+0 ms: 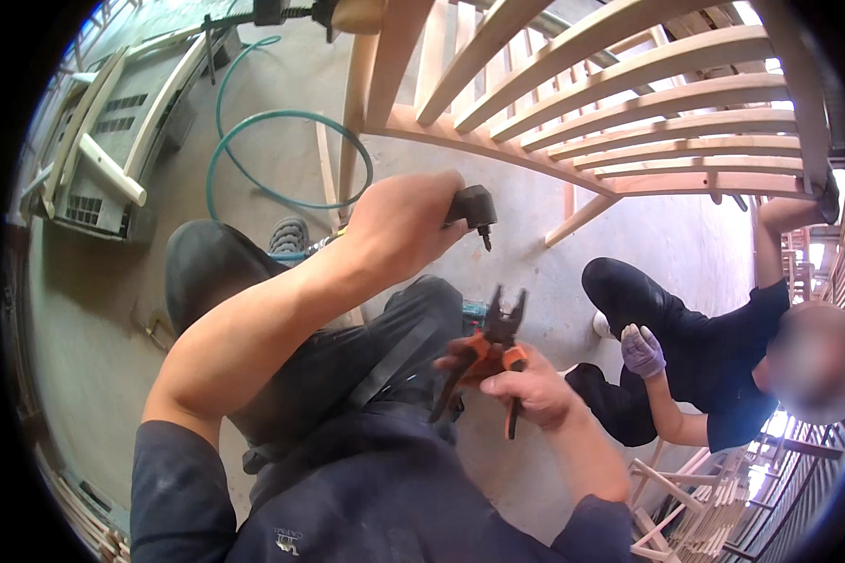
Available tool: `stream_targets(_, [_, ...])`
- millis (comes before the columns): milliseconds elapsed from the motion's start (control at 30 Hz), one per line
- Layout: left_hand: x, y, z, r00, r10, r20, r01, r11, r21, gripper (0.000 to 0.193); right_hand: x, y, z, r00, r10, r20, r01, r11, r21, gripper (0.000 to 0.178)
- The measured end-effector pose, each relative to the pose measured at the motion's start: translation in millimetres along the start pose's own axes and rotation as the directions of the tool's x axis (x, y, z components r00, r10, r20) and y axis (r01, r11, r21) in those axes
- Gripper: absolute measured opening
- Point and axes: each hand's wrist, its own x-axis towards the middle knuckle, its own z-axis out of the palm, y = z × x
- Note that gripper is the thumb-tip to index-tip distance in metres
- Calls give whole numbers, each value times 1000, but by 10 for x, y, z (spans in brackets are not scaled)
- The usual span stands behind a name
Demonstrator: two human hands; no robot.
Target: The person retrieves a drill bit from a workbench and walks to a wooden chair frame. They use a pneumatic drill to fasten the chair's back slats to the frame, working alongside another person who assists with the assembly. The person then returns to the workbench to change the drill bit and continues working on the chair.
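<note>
My left hand [406,211] is closed around a black angled driver [474,206], whose short bit [486,240] points down. The rest of its body is hidden behind the hand. In my right hand [535,387] is a pair of pliers [503,327] with black and orange handles. Its dark jaws are spread apart and point away from me, below the driver's bit. Neither tool touches the wooden slatted frame [498,143] ahead. Partly behind the pliers, a teal tool [474,311] shows near my knee.
A co-worker [704,347] crouches at the right, one gloved hand [642,351] raised, the other arm reaching to the frame. A green hose [218,169] loops over the concrete floor. A slatted wooden piece [113,131] stands at left; wooden parts [685,502] lie lower right.
</note>
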Motion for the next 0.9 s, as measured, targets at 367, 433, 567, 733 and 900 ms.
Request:
stream_targets(367, [-132,-50,-16,996,31,87,-36,998,60,25,249,70,272,999,28,19,-31,991,128,53])
stream_targets(433, [-126,-59,-2,994,21,109,-28,998,60,25,249,67,262,999,41,-29,-38,995,87,54])
stream_targets(567, [-147,-61,10,991,6,136,-15,998,69,25,248,40,247,998,17,-61,-16,1000,23,57])
stream_targets(733, [-145,-69,1,989,2,148,-17,995,96,25,252,9,286,999,22,-49,-24,999,-39,59])
stream_targets(900, [-148,-49,-17,985,-2,174,-14,996,88,24,259,-2,244,1000,6,-29,-9,994,-113,63])
